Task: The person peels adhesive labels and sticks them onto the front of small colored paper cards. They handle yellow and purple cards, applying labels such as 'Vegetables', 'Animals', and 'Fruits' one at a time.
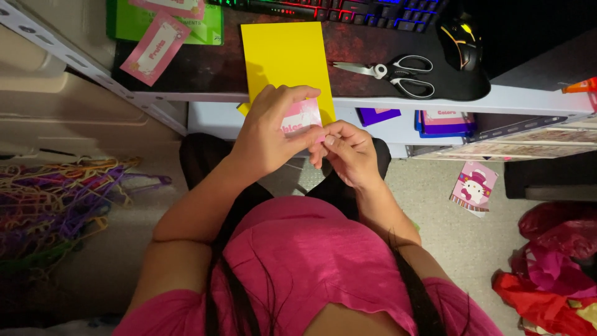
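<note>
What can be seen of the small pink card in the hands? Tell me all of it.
The small pink card is a flat rectangular label, paper or thin card by its look, pink-bordered with a white centre bearing pink lettering. The left hand grips it from the left, covering much of it; the right hand pinches its lower right edge. It is held tilted in front of the yellow sheet, at the desk edge.
</note>
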